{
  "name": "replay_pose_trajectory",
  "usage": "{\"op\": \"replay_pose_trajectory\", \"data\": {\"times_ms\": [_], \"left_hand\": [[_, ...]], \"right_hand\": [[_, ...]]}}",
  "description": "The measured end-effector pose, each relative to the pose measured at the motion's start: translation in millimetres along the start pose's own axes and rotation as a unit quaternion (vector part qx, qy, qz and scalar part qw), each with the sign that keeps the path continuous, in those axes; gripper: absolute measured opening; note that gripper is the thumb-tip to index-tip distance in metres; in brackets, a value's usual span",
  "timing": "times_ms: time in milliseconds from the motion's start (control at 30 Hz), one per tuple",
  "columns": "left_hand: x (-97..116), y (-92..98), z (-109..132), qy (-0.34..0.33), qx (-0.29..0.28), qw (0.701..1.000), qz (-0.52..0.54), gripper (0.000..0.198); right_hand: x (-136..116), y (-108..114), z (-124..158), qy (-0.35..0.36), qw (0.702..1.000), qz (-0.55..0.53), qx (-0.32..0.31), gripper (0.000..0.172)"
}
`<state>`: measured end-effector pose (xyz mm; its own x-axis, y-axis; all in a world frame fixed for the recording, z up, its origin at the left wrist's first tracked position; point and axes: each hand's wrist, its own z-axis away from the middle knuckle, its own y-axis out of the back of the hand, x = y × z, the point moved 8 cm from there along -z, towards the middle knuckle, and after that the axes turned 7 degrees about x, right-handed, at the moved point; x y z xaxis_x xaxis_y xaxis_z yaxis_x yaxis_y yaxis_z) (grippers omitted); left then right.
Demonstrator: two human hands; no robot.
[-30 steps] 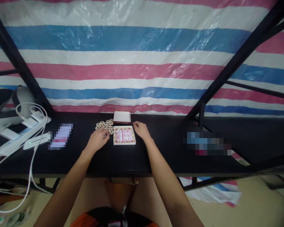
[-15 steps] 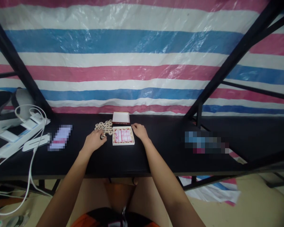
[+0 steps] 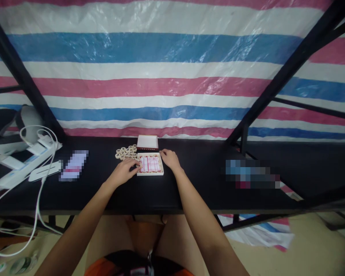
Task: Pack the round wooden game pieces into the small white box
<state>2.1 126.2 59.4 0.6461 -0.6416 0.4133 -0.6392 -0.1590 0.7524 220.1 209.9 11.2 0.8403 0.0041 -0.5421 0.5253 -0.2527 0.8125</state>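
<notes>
My left hand is at the left wall of a shallow white box, thumb and fingers pinched around a small round Chinese chess piece, mostly hidden by the fingertips. Red-marked pieces line the inside edges of the box, around a folded white sheet with pink lines. Behind my left hand, several pale round Chinese chess pieces with dark markings lie in a loose group on the black table. My right hand rests at the far right corner of the box, its curled fingers gripping the edge.
Directly behind the box lies a lid, white inside with a dark red edge. A blurred phone-like item, a power strip and white cables occupy the left. Another blurred item lies right. Black metal posts flank the table.
My left hand has moved right, from the loose pieces to the left edge of the box, carrying a chess piece. My right hand has stayed at the box's corner.
</notes>
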Motion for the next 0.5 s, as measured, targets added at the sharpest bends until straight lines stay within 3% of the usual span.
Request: {"op": "replay_pose_trajectory", "data": {"times_ms": [167,500], "left_hand": [[1.1,-14.0,1.5,-0.027,-0.04,0.998,0.028,0.02],[8.0,-8.6,3.3,-0.029,-0.043,0.999,0.018,0.017]], "right_hand": [[-2.2,0.2,1.9,-0.002,1.0,0.018,-0.012,0.037],[-4.1,-0.9,1.8,0.004,1.0,0.023,-0.018,0.04]]}}
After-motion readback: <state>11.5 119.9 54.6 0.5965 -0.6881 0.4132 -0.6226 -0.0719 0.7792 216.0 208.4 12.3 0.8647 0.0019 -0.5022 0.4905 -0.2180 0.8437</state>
